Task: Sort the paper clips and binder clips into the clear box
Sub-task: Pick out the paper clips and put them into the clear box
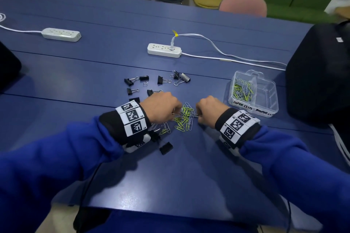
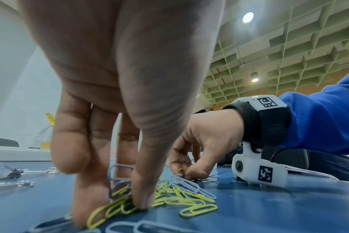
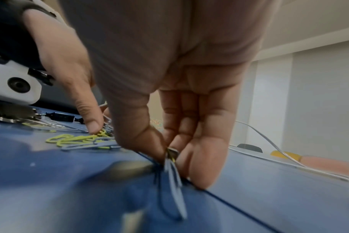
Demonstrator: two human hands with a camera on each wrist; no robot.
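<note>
From my head camera I look down at a blue table (image 1: 56,85) where both my hands meet over a loose pile of paper clips (image 1: 184,118), yellow-green and pale grey, lying close in front of me. My left hand (image 1: 161,107) covers the pile's left edge and my right hand (image 1: 208,109) its right edge; from above, my knuckles hide what the fingertips do. My left wrist camera fills that gap: my left thumb and fingers (image 2: 143,186) point straight down and close on a bunch of yellow-green clips against the table, and across the pile it shows my right hand (image 2: 205,141) bent low with its thumb and forefinger closed on a grey clip. My right wrist camera, blurred, shows that pinch up close: thumb and fingers (image 3: 139,134) clamp a few grey clips (image 3: 174,178) that hang down to the tabletop. Only the head view shows the rest: black binder clips (image 1: 162,80) scattered beyond my hands, one more near my left wrist, and the clear box (image 1: 265,100) to my right, its left compartment already holding paper clips, its near wall handwritten "PAPER CLIPS". Two white power strips (image 1: 163,50) lie farther back.
</note>
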